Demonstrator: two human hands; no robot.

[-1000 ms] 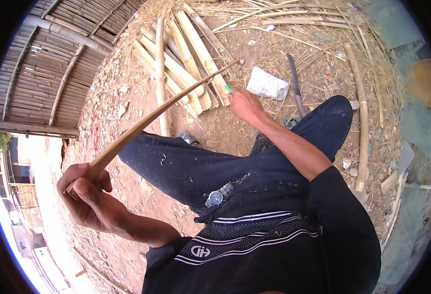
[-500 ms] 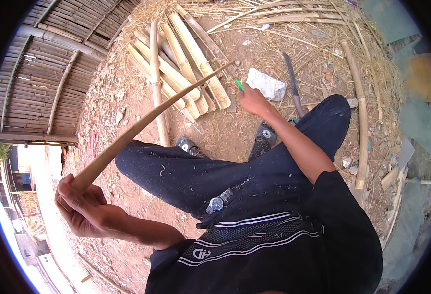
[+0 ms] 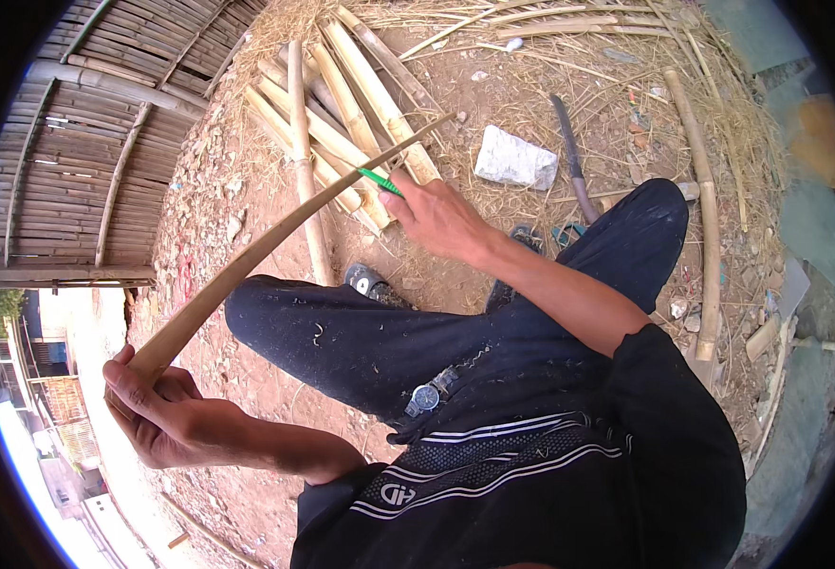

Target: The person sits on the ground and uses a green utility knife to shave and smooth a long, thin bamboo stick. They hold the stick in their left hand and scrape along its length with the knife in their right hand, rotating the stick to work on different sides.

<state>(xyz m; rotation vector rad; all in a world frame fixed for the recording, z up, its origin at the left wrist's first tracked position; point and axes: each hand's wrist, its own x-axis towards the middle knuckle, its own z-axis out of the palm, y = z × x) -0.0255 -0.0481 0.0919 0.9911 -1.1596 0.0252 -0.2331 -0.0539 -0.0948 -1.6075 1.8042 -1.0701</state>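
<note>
My left hand [image 3: 176, 417] is closed round the wide end of a long bamboo strip [image 3: 237, 270], which slants up and away to the right, narrowing toward its far tip. In my right hand [image 3: 436, 218] is a small bright green tool [image 3: 380, 181], gripped between the fingers. Its front end meets or overlaps the strip partway along; whether they touch, I cannot tell. The tool's exact kind does not show. Just beyond both lie several split bamboo pieces [image 3: 346, 95] on the ground.
A white stone block [image 3: 515, 159] lies right of the split bamboo, beside a machete [image 3: 566, 142] with a dark blade. Bamboo poles lie at left [image 3: 301, 142] and right [image 3: 699, 218]. A wristwatch [image 3: 425, 397] rests on my lap. A bamboo wall [image 3: 85, 161] stands at far left.
My right hand has moved left and slightly nearer with the green tool, from near the white block to the strip. My left hand stays almost in place.
</note>
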